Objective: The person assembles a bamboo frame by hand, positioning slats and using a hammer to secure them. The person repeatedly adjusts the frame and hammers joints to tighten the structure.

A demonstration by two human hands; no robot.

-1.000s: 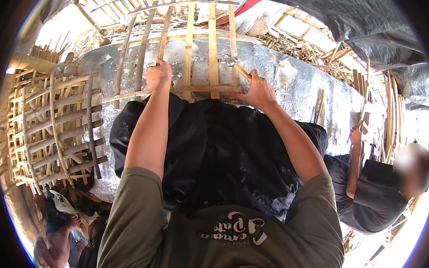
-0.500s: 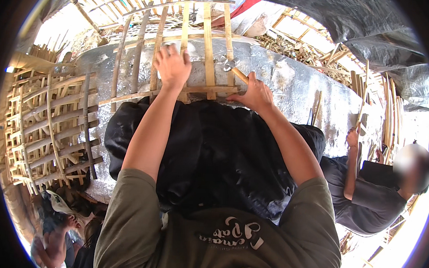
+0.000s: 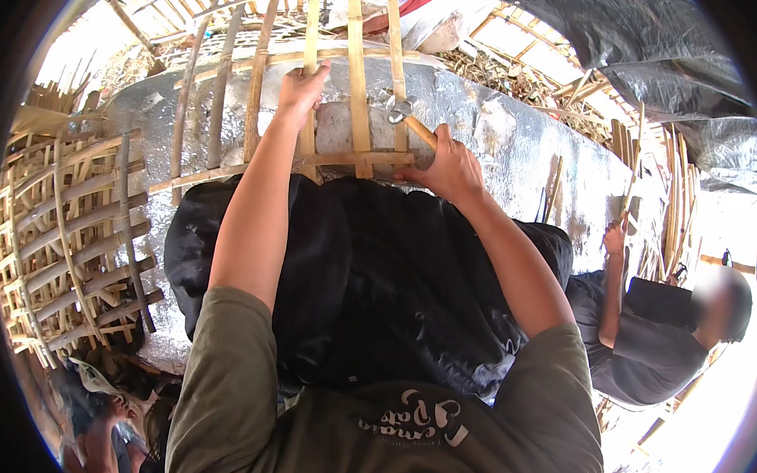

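A bamboo lattice frame (image 3: pixel 360 94) of pale upright slats and thinner crosspieces lies in front of me. My left hand (image 3: pixel 300 90) is closed around one of its upright bamboo slats (image 3: pixel 311 34), above the lower crosspiece. In my right hand (image 3: pixel 449 168) is a hammer (image 3: pixel 421 130) with a wooden handle. Its metal head points up and left, close to the rightmost slat (image 3: pixel 398 58). The right thumb reaches toward the right end of the lower crosspiece (image 3: pixel 335 160); whether it touches is unclear.
Black cloth (image 3: pixel 394 262) covers my lap. A stack of finished lattices (image 3: pixel 70 234) stands at the left. A silvery sheet (image 3: pixel 531 150) spreads beneath the frame. At the right sits a co-worker (image 3: pixel 654 346) holding a bamboo strip (image 3: pixel 636 166); another person (image 3: pixel 96 435) is at lower left.
My left hand has gone from open fingers above the frame to a grip on a slat. The frame has shifted left in view. The right hand still holds the hammer.
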